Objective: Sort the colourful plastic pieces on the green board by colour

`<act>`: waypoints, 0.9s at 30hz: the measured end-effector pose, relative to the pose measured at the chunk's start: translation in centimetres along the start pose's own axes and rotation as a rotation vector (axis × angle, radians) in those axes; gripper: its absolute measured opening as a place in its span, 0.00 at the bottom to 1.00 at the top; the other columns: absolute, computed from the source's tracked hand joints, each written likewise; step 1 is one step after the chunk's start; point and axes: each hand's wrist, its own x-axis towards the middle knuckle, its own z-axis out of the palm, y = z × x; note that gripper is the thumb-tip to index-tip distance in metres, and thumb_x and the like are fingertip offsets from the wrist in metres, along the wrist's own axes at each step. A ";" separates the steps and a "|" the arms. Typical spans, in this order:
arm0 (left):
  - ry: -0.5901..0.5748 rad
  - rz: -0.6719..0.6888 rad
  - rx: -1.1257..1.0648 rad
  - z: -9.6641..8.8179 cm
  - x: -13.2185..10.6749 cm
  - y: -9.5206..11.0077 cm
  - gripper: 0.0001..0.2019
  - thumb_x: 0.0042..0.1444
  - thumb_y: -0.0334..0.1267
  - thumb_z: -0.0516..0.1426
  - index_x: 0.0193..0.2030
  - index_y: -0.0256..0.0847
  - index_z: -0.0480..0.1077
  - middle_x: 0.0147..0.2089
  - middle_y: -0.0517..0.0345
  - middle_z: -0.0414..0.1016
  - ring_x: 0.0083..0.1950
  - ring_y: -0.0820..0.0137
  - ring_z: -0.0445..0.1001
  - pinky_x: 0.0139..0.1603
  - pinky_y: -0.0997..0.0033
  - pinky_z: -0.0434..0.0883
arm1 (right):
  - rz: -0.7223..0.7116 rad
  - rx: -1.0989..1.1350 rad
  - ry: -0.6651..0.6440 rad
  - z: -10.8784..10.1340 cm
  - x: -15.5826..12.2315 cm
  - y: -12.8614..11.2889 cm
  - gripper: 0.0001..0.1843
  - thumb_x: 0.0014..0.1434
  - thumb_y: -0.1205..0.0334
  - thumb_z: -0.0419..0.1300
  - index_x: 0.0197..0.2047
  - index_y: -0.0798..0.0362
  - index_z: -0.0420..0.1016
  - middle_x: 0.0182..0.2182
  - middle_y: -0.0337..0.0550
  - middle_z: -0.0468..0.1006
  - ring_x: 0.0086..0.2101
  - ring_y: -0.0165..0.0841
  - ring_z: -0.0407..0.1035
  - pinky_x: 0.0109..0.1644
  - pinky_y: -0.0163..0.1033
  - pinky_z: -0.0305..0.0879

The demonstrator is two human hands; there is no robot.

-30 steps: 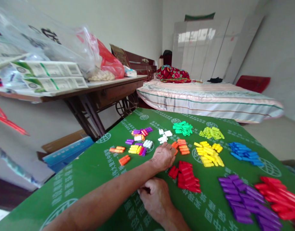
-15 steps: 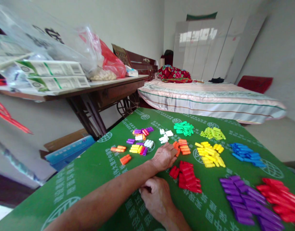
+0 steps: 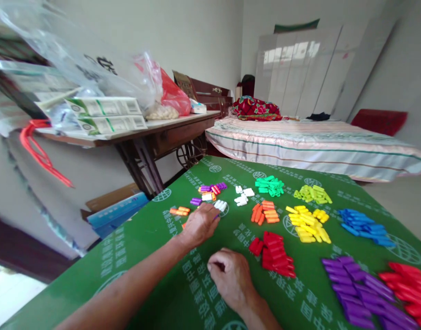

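My left hand (image 3: pixel 201 223) is over the mixed-colour group of small plastic tubes (image 3: pixel 207 188), palm down with its fingers curled. It covers the front of that group, and whatever its fingertips hold is hidden; a purple bit shows beside them. Closer to me, my right hand (image 3: pixel 231 278) rests on the table in a loose fist, with a dark hollow between thumb and forefinger and no tube visible in it. Orange tubes (image 3: pixel 264 213) and dark red tubes (image 3: pixel 277 254) lie to its upper right. White tubes (image 3: pixel 244 196) sit farther back, beyond my left hand.
Sorted tubes lie on the green table (image 3: pixel 145 256): green (image 3: pixel 269 185), lime (image 3: pixel 313 194), yellow (image 3: pixel 308 223), blue (image 3: pixel 365 227), purple (image 3: pixel 362 288) and red (image 3: pixel 408 286). Loose orange tubes (image 3: pixel 179 211) are at left. Behind stand a sideboard table (image 3: pixel 196 120) with boxes and bags, and a bed (image 3: pixel 300 137).
My left hand has moved left, from the orange tubes to the mixed group. It no longer crosses over my right hand, which stays about where it was. The view has shifted slightly left.
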 end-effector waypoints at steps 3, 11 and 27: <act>-0.030 -0.131 0.040 -1.8 -2.0 -2.3 0.09 0.59 0.36 0.49 0.38 0.39 0.70 0.40 0.51 0.73 0.43 0.63 0.69 0.45 0.64 0.68 | 0.002 0.008 -0.006 -0.1 0.0 -0.1 0.10 0.52 0.69 0.54 0.25 0.51 0.75 0.23 0.35 0.73 0.26 0.25 0.66 0.31 0.29 0.55; -0.062 -0.360 0.054 -3.9 -6.3 -5.2 0.11 0.56 0.35 0.50 0.42 0.42 0.72 0.43 0.53 0.74 0.47 0.65 0.70 0.50 0.65 0.68 | 0.007 0.000 -0.019 0.0 -0.4 0.0 0.11 0.53 0.68 0.54 0.24 0.51 0.74 0.23 0.36 0.73 0.26 0.26 0.66 0.31 0.30 0.57; -0.301 -0.430 0.157 -3.1 -4.7 -2.9 0.10 0.54 0.38 0.52 0.39 0.38 0.71 0.42 0.49 0.74 0.45 0.63 0.72 0.46 0.65 0.68 | 0.023 0.014 -0.012 -0.1 -0.3 -0.3 0.11 0.52 0.70 0.54 0.24 0.51 0.75 0.23 0.36 0.73 0.26 0.26 0.67 0.30 0.28 0.57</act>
